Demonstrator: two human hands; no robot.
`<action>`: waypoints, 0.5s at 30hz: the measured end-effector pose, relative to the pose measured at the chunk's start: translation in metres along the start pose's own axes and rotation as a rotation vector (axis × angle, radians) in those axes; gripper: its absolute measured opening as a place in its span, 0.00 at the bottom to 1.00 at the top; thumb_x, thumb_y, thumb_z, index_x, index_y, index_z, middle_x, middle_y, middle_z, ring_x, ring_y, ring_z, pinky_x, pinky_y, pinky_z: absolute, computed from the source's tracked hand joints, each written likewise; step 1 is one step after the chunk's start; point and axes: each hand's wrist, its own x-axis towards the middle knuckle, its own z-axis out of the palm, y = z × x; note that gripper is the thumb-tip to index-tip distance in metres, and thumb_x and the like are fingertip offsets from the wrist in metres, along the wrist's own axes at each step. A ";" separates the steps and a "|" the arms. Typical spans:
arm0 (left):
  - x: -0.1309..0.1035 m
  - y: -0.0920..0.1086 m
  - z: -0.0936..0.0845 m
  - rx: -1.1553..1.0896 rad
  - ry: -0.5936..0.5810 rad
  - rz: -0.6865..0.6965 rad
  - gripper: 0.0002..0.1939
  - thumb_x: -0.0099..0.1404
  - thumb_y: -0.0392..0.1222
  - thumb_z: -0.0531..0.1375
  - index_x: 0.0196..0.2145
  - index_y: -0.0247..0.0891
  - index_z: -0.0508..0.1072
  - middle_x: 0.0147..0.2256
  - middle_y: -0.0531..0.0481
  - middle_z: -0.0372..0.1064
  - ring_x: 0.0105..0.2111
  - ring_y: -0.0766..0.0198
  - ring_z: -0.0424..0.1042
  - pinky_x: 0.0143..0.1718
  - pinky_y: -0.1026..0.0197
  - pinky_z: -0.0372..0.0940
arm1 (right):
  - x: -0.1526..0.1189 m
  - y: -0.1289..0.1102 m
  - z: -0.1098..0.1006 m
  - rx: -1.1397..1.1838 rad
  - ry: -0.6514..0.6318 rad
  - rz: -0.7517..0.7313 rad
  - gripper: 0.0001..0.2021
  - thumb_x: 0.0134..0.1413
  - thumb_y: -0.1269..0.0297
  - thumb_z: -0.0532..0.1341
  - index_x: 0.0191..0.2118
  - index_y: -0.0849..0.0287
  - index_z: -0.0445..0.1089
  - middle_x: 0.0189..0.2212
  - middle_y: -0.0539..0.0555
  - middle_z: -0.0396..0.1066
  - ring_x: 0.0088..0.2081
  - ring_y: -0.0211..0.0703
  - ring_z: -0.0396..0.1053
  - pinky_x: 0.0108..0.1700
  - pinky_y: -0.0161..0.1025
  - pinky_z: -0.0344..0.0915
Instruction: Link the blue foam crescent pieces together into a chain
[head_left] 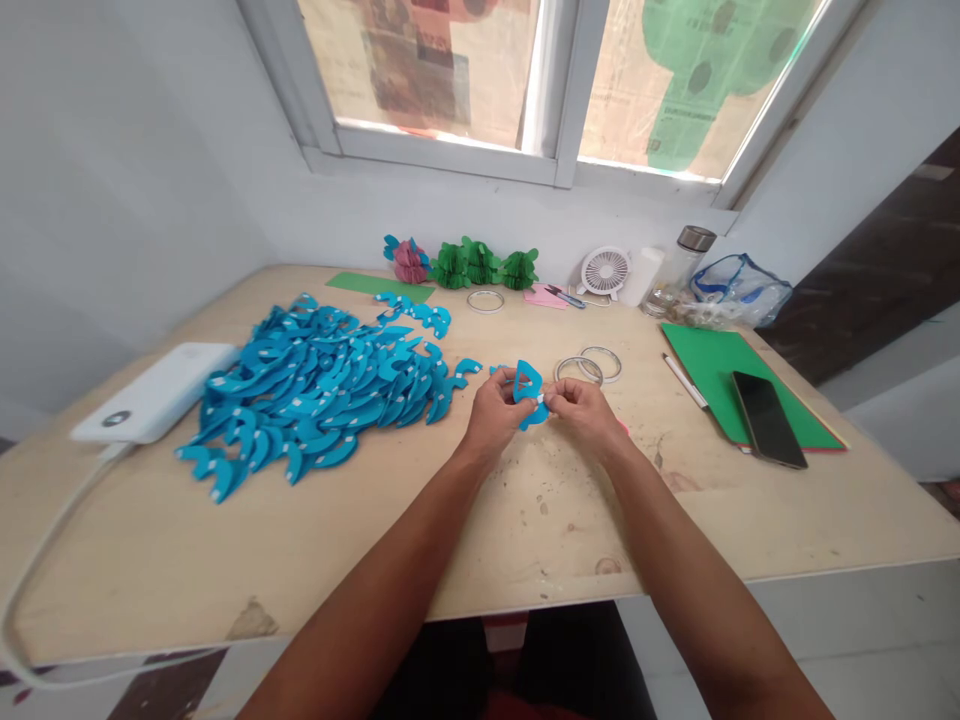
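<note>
To the right of the big heap of curved blue paper pieces with white patches (337,380), the left hand (493,408) holds one looped blue paper piece (528,378) between thumb and fingers, while the right hand (583,405) pinches narrowly at its small white patch (539,399). A white rectangular power bank (161,390) lies just left of the heap; two overlapping pale tape rings (601,364) lie to its right, beyond the right hand.

Your curved bright-blue paper cutout (533,411) bears a white patch (540,399); your pale-tan wooden tabletop (360,560) shows dark specks (544,508).
</note>
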 end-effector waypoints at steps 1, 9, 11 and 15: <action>0.000 0.000 0.000 0.002 0.002 -0.001 0.14 0.40 0.32 0.62 0.28 0.36 0.68 0.24 0.54 0.69 0.24 0.67 0.67 0.24 0.67 0.62 | 0.000 0.000 0.000 -0.004 -0.005 -0.003 0.07 0.41 0.61 0.61 0.23 0.59 0.64 0.19 0.46 0.62 0.23 0.34 0.58 0.26 0.34 0.54; -0.001 0.002 0.000 0.002 0.020 -0.013 0.16 0.39 0.33 0.63 0.30 0.36 0.68 0.25 0.55 0.69 0.26 0.67 0.68 0.25 0.67 0.62 | 0.001 0.003 0.000 0.007 0.011 -0.008 0.06 0.41 0.63 0.61 0.24 0.59 0.65 0.20 0.47 0.62 0.23 0.34 0.58 0.27 0.34 0.55; -0.001 0.002 0.000 -0.009 0.014 -0.017 0.16 0.39 0.33 0.63 0.30 0.36 0.68 0.24 0.56 0.68 0.25 0.68 0.67 0.24 0.68 0.61 | 0.002 0.004 0.000 -0.002 0.016 -0.011 0.06 0.41 0.63 0.61 0.24 0.59 0.65 0.20 0.47 0.62 0.23 0.34 0.58 0.27 0.34 0.55; -0.001 0.001 0.000 -0.029 0.006 -0.026 0.15 0.40 0.34 0.63 0.29 0.36 0.68 0.23 0.56 0.68 0.23 0.69 0.66 0.23 0.67 0.62 | 0.003 0.006 0.000 -0.010 0.027 -0.015 0.06 0.42 0.63 0.60 0.24 0.60 0.65 0.20 0.47 0.63 0.23 0.34 0.59 0.28 0.34 0.56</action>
